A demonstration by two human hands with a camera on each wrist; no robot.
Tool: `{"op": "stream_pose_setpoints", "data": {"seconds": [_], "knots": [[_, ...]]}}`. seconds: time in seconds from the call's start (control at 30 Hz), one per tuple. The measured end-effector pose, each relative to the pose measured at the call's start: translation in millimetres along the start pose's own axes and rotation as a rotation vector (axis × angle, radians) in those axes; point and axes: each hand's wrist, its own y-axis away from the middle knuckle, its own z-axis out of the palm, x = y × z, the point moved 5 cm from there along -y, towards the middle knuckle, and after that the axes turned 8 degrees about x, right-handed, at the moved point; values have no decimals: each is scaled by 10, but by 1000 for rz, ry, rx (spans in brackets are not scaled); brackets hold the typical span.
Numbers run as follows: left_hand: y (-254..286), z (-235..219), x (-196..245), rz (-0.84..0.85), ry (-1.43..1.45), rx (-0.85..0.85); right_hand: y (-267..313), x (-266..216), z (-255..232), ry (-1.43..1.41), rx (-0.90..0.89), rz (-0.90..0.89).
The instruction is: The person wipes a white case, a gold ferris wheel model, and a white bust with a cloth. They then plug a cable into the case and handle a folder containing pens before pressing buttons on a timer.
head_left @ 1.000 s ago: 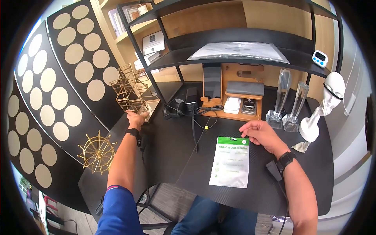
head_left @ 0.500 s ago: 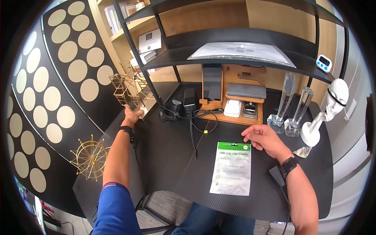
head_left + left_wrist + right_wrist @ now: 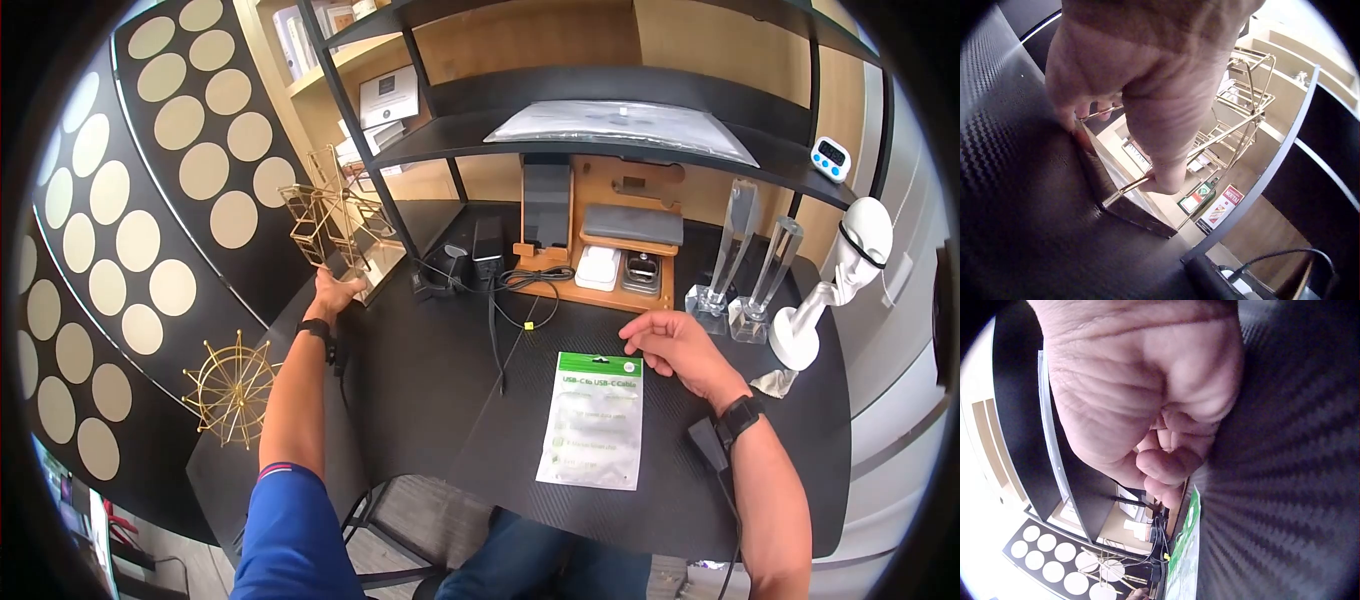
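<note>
My left hand (image 3: 338, 292) is at the near side of the gold wire ornament (image 3: 328, 212) at the back left. In the left wrist view, the thumb of the left hand (image 3: 1141, 81) presses a gold bar above the mirrored base (image 3: 1138, 215), with the fingers curled round the far edge. The base stands on the black desk. My right hand (image 3: 680, 350) rests on the desk with loosely bent fingers, just beyond the upper right corner of a white and green cable pouch (image 3: 592, 430). Nothing is held in the right hand (image 3: 1147, 381), seen from the palm side.
A gold wheel ornament (image 3: 238, 390) stands at the left edge. Black cables (image 3: 540, 285) and a wooden organiser (image 3: 625, 295) lie at the back centre. Two crystal trophies (image 3: 735, 250) and a white head stand (image 3: 795, 338) are at the right, with a black shelf (image 3: 450, 140) overhead.
The left hand and the gold ornament's base have shifted slightly, and more of the mirrored base shows beside the hand. The head view has moved a little. The right hand stays beside the pouch.
</note>
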Motion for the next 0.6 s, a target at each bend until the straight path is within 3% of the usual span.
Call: {"op": "stream_pose_setpoints", "data": {"seconds": [0.6], "knots": [[575,-243,-33,-57,-119,20,38,-21,14,82,-7,-35]]}}
